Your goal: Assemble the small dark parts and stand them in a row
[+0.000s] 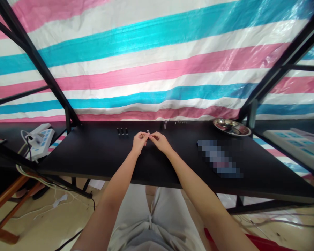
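Note:
Over the middle of the black table (99, 153), my left hand (140, 141) and my right hand (159, 141) meet fingertip to fingertip. Between them a small, pale, clear-looking piece (148, 131) sticks up, pinched by my left fingers. My right thumb and fingers are closed right against it; whether they grip a part of it is hidden. Several short black cylinders (122, 131) stand in a row left of my hands. Beyond my hands, near the back edge, is a small clear object (165, 124). A line of tiny metallic pieces (181, 122) lies to its right.
A round steel divided plate (231, 127) sits at the back right. In front of it lies a blurred-out dark blue object (219, 159). White power strips (43, 143) rest on the neighbouring table at left. Black frame bars slope at both sides, before a striped plastic sheet (157, 73).

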{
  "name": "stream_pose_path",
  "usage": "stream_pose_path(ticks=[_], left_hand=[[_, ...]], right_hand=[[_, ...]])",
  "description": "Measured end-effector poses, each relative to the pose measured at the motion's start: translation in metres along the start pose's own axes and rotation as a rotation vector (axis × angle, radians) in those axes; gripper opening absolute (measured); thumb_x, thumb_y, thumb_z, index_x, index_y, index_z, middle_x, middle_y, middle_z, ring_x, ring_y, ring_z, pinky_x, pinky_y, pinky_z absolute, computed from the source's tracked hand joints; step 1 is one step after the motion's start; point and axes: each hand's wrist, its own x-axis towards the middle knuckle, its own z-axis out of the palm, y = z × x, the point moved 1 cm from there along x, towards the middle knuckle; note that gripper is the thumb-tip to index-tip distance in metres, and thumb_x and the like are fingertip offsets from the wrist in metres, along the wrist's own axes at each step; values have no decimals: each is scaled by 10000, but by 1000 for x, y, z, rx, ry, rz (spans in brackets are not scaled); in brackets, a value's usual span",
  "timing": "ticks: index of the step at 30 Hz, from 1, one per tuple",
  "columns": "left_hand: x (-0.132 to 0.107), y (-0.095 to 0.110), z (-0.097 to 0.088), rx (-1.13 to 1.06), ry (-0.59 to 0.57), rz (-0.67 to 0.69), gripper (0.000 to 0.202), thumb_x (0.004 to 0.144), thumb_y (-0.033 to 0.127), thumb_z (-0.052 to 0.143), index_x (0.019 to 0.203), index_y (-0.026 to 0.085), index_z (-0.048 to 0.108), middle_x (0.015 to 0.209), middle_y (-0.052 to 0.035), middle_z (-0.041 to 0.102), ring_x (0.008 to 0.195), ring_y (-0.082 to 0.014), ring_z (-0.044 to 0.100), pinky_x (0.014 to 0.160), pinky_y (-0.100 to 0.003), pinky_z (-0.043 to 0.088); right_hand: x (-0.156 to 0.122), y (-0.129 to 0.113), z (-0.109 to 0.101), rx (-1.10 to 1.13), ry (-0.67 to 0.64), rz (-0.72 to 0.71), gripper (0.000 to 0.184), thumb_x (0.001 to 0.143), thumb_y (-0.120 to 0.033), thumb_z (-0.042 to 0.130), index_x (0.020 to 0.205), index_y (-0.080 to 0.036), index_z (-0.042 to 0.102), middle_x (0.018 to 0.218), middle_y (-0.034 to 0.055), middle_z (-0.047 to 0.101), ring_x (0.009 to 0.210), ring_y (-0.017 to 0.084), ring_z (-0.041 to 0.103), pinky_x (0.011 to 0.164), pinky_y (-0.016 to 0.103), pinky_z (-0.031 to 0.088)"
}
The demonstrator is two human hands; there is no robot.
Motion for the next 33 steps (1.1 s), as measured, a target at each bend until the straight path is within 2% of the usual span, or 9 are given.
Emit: stream_pose_path(ticks=[4, 8, 12, 18, 21, 25, 26, 30, 33], left_hand=[[-1, 0, 1, 28, 8, -11, 331, 642, 449, 657, 688, 147, 530, 488, 60, 469, 349, -22, 335, 362, -177, 227], [0, -2, 1, 66, 26, 0, 314, 632, 435, 668, 680, 145, 556, 509, 37, 507, 426, -44, 412, 419, -176, 284], [1, -3, 1, 63, 20, 25, 312, 631, 432, 672, 708, 153, 555, 545, 25, 536, 468, -59, 456, 448, -180, 317], [3, -4, 0, -7, 27, -21, 347, 660, 471, 642, 744, 171, 489, 502, 69, 463, 353, -25, 342, 370, -170, 230], [4, -3, -1, -14, 68, -15, 346, 693, 490, 600, 745, 179, 458, 503, 76, 453, 320, -18, 301, 339, -171, 189], [4, -2, -3, 18, 96, 20, 308, 727, 459, 570, 719, 177, 447, 504, 69, 462, 327, -20, 309, 340, -169, 203], [4, -3, -3, 24, 93, 20, 298, 734, 451, 563, 719, 176, 449, 502, 68, 463, 328, -21, 311, 342, -169, 207], [4, -4, -3, 53, 80, 8, 273, 742, 432, 557, 729, 174, 467, 497, 64, 472, 328, -26, 319, 345, -173, 215], [5, -5, -3, 67, 64, 10, 252, 747, 413, 550, 730, 173, 476, 501, 61, 478, 331, -30, 330, 349, -177, 224]], right_hand=[[0, -3, -3, 49, -55, 32, 296, 774, -443, 516, 835, -181, 639, 740, 27, 603, 639, 129, 519, 640, 271, 429], [-1, -4, -4, 88, -118, 98, 289, 770, -433, 514, 841, -173, 620, 643, 3, 586, 573, 123, 517, 593, 268, 426], [-1, 0, -2, 157, -160, 117, 276, 751, -442, 543, 804, -173, 576, 626, -4, 583, 561, 119, 534, 570, 258, 432], [4, 1, 0, 172, -226, 105, 261, 735, -437, 560, 751, -177, 548, 590, -10, 578, 531, 117, 531, 547, 250, 430], [15, 8, -7, 57, -134, 119, 223, 737, -399, 555, 713, -178, 544, 561, -11, 572, 514, 119, 520, 551, 250, 416], [32, 31, -25, -247, 152, 219, 164, 741, -334, 545, 685, -181, 555, 584, 11, 592, 569, 142, 537, 605, 261, 406], [35, 37, -30, -318, 187, 252, 149, 741, -322, 543, 700, -181, 568, 616, 22, 607, 601, 152, 549, 615, 262, 405], [41, 53, -40, -462, 181, 376, 145, 748, -308, 535, 756, -181, 605, 703, 40, 640, 659, 167, 569, 620, 260, 401], [43, 55, -42, -489, 166, 392, 163, 762, -313, 530, 794, -180, 617, 737, 45, 647, 682, 166, 574, 627, 256, 400]])
